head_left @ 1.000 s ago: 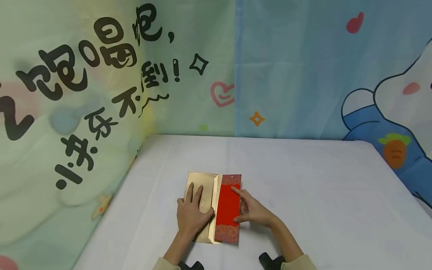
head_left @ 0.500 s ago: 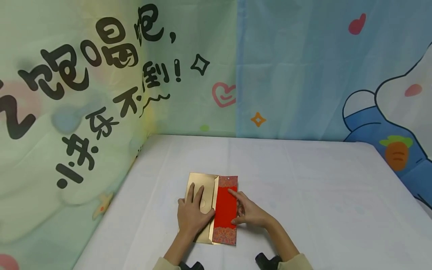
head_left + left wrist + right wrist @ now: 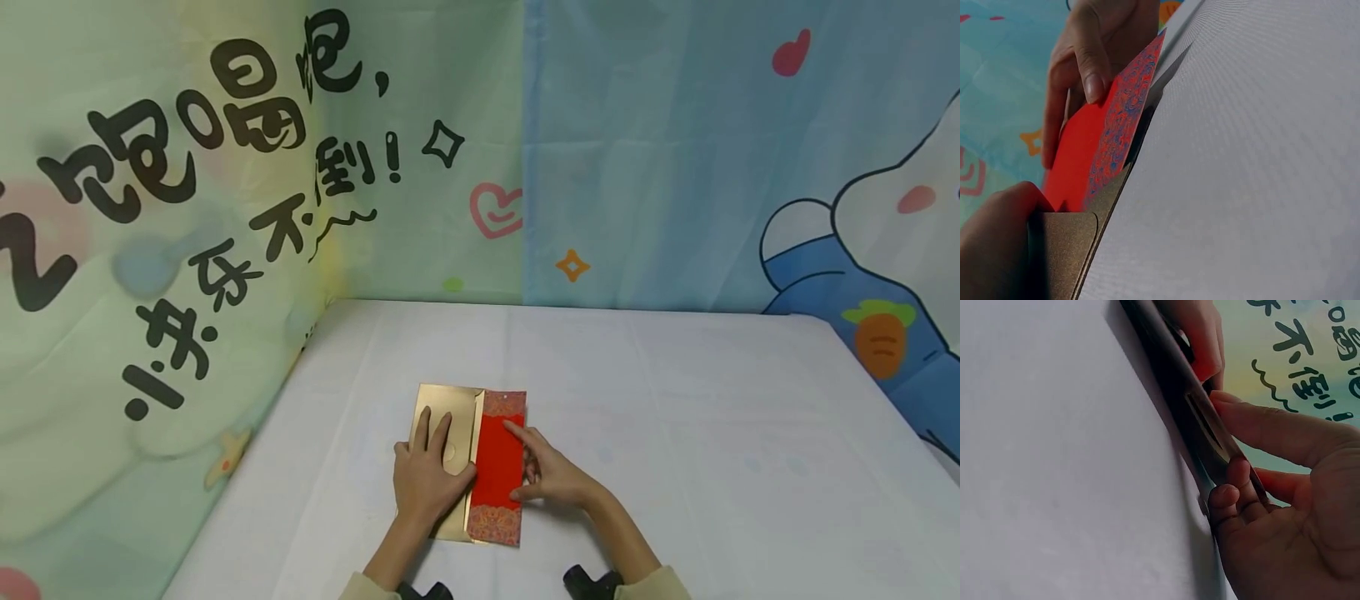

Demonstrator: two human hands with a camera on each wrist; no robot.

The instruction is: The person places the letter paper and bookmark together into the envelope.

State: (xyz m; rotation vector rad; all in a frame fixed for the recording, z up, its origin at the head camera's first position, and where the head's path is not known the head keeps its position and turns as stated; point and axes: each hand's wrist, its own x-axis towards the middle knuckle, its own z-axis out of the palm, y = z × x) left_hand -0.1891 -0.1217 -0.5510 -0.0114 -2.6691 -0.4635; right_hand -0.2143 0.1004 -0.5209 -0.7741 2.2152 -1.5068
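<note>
A gold folder-like sheet (image 3: 457, 467) lies on the white table. My left hand (image 3: 429, 479) rests on it with fingers spread, the thumb near the edge beside a red card (image 3: 498, 458). The card has patterned bands at both ends and overlaps the gold sheet's right side. My right hand (image 3: 555, 471) pinches the card's right edge, thumb and forefinger on the red face, other fingers curled underneath. In the left wrist view the red card (image 3: 1079, 156) stands tilted up off the table. Whether it is joined to the gold sheet (image 3: 1066, 250), I cannot tell.
White cloth covers the table (image 3: 712, 417) all round the card. Printed curtains hang behind (image 3: 660, 150) and along the left side (image 3: 67, 467). Black wrist mounts (image 3: 592, 583) sit below both hands near the front edge.
My right hand has moved left with the red card, which covers more of the gold strip between the two parts. The left hand has stayed in place on the gold sheet.
</note>
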